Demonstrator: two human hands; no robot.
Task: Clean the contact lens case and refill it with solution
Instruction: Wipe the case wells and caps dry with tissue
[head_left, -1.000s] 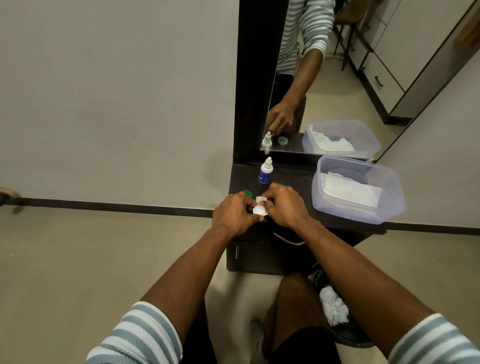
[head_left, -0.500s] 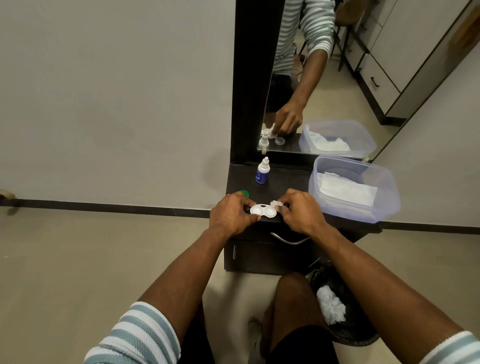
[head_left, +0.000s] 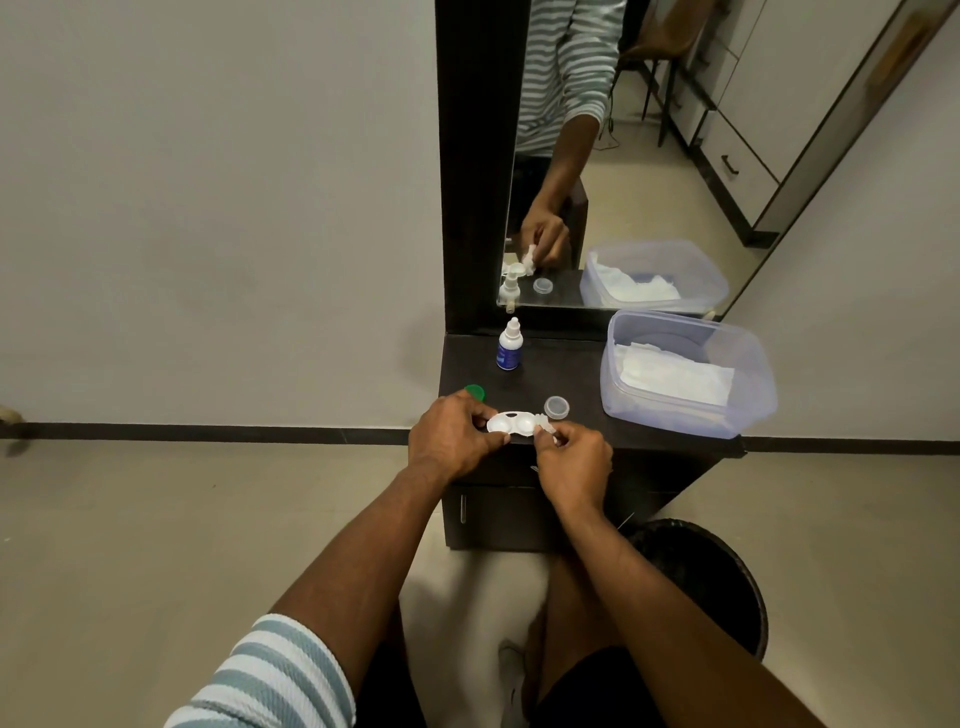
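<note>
Presently the case (head_left: 511, 422) sits at the near edge of the tabletop (head_left: 571, 374), both wells uncapped and facing up. Left hand (head_left: 451, 435) grips its left end between thumb and fingers. Right hand (head_left: 574, 460) pinches a small wad of tissue (head_left: 543, 422) that touches the case's right end. Clear cap (head_left: 556, 407) lies just beyond the case; green cap (head_left: 475, 392) is partly hidden behind the left hand. Bottle (head_left: 508, 345) stands upright, capped, near the mirror (head_left: 597, 156). Tub (head_left: 685, 371) of tissues sits to the right; bin (head_left: 701, 582) is on the floor below.

Risks, as judged: case overhangs the tabletop edge, so a slack left grip during wiping could drop it toward the floor or bin. Tissue looks frayed; lint could stay in a well and foul the refill. Loose caps could be knocked off by a reach for the bottle.

Versus one second ago: hands were bunched together over the case with tissue pressed on it; now they are apart, the case lies flat and fully visible, and the clear cap is uncovered.
</note>
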